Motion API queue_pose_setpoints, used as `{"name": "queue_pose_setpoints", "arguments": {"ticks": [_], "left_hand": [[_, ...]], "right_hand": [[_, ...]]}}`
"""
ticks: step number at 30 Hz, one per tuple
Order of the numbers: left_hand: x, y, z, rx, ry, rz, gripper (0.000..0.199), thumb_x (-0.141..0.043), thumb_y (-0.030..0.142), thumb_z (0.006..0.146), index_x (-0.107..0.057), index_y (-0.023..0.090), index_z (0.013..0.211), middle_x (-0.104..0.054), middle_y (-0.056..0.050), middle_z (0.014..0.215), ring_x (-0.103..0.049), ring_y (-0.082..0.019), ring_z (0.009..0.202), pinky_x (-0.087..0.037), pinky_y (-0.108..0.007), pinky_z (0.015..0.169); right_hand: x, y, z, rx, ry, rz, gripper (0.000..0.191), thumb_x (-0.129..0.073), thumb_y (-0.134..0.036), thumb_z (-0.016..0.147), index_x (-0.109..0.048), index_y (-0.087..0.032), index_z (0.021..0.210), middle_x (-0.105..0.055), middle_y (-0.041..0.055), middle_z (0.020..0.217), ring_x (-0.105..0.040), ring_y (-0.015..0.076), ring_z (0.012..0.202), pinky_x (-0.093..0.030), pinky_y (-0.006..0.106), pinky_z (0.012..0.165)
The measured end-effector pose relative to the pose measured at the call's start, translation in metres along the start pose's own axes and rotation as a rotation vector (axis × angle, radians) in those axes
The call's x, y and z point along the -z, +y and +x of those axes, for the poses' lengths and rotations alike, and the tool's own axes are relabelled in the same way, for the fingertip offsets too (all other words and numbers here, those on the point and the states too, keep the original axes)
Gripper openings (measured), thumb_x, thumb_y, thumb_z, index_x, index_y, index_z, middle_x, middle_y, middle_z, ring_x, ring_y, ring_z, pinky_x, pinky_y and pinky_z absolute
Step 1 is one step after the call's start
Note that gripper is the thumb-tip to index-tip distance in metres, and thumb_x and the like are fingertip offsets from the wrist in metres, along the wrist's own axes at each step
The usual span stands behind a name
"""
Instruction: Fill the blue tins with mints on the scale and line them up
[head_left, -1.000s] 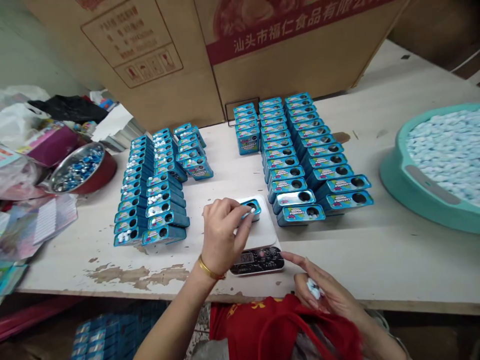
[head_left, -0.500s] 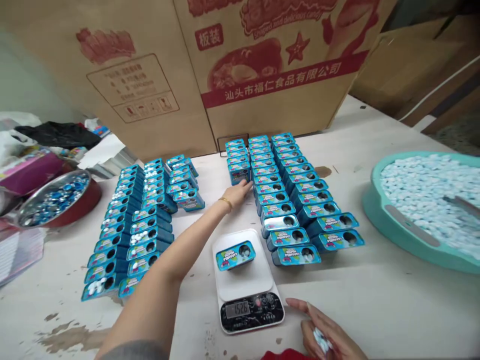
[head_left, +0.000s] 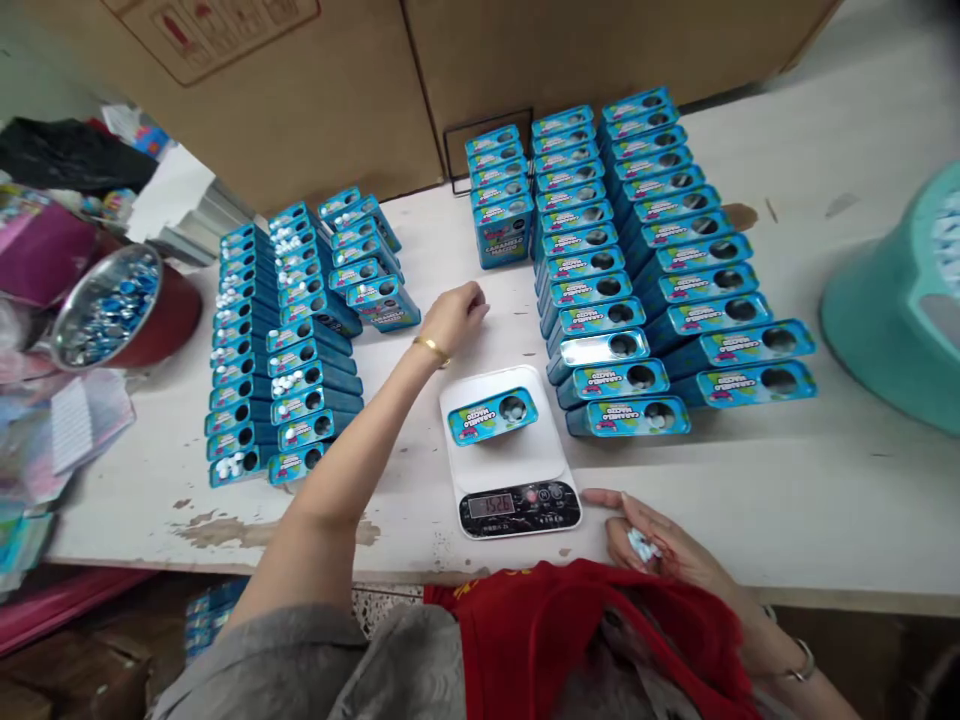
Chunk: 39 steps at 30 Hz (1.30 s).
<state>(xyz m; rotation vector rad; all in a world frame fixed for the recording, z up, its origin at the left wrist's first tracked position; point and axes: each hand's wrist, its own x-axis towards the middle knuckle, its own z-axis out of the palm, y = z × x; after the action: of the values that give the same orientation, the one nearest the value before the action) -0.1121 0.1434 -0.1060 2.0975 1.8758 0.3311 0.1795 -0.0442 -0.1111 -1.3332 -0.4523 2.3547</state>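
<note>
My left hand (head_left: 454, 318), with a gold bangle at the wrist, is over the bare strip between two groups of blue candy tins. Its fingers are loosely bent and slightly apart, with nothing seen in them. Just beyond it stands the front tin (head_left: 504, 240) of a short row. A blue tin (head_left: 493, 418) stands on the white kitchen scale (head_left: 495, 465), its round opening showing candies inside; the display seems to read 1526. My right hand (head_left: 664, 545), right of the scale, is curled around several small white candies (head_left: 643, 545), its index finger stretched toward the scale.
Tins stand in rows at the right (head_left: 600, 290) and left (head_left: 300, 350), some with white candies on top. A teal tub (head_left: 877, 300) is at far right, a metal bowl (head_left: 176, 310) of blue-silver pieces at left. A large cardboard box (head_left: 360, 120) stands behind.
My left hand has drawn back from the front tin of the short middle row, which stays standing. The view has tilted downward. My right hand still holds the candies beside the scale.
</note>
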Motion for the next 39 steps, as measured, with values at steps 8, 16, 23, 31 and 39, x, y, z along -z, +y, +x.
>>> {"name": "queue_pose_setpoints", "arguments": {"ticks": [8, 16, 23, 31, 39], "left_hand": [[0.076, 0.081, -0.121, -0.278, 0.187, -0.193, 0.013, -0.048, 0.027, 0.089, -0.056, 0.018, 0.083, -0.058, -0.001, 0.074, -0.050, -0.012, 0.068, -0.040, -0.026, 0.064], [0.057, 0.080, -0.145, -0.220, 0.219, 0.047, 0.058, -0.062, 0.052, 0.077, -0.049, 0.019, 0.123, -0.055, -0.011, 0.115, -0.049, -0.024, 0.107, -0.036, -0.038, 0.090], [0.041, 0.056, -0.152, -0.229, 0.015, -0.067, 0.042, -0.058, 0.041, 0.084, -0.050, 0.022, 0.120, -0.062, -0.006, 0.109, -0.056, -0.018, 0.099, -0.036, -0.033, 0.089], [0.038, 0.100, -0.180, -0.232, 0.481, -0.115, 0.030, -0.055, 0.030, 0.086, -0.052, 0.018, 0.113, -0.061, -0.006, 0.094, -0.056, -0.017, 0.088, -0.044, -0.032, 0.079], [-0.051, 0.169, -0.205, -0.499, -0.147, -0.018, 0.022, -0.040, 0.025, 0.091, -0.056, 0.016, 0.104, -0.058, -0.007, 0.107, -0.056, -0.017, 0.089, -0.046, -0.028, 0.074]], "right_hand": [[0.008, 0.014, 0.009, 0.060, -0.036, 0.070, 0.035, -0.058, -0.050, 0.079, -0.064, -0.019, 0.095, -0.046, -0.0047, 0.051, -0.029, 0.0054, 0.041, -0.021, 0.019, 0.038], [0.008, 0.015, -0.005, 0.087, -0.046, 0.323, 0.026, -0.061, -0.038, 0.079, -0.068, -0.016, 0.091, -0.053, -0.0016, 0.062, -0.035, 0.0057, 0.045, -0.034, 0.019, 0.043], [0.012, 0.019, -0.013, 0.125, -0.079, 0.309, 0.027, -0.062, -0.023, 0.079, -0.065, -0.019, 0.105, -0.057, -0.0014, 0.068, -0.043, 0.0064, 0.050, -0.038, 0.016, 0.043], [0.006, 0.017, -0.017, 0.013, -0.089, 0.380, 0.023, -0.056, -0.022, 0.085, -0.064, -0.014, 0.104, -0.070, 0.0099, 0.096, -0.066, 0.0162, 0.087, -0.054, 0.024, 0.073], [-0.002, 0.016, -0.024, -0.131, -0.174, 0.607, 0.027, -0.044, -0.025, 0.091, -0.063, -0.018, 0.109, -0.074, 0.0023, 0.085, -0.068, 0.0120, 0.070, -0.055, 0.024, 0.072]]}}
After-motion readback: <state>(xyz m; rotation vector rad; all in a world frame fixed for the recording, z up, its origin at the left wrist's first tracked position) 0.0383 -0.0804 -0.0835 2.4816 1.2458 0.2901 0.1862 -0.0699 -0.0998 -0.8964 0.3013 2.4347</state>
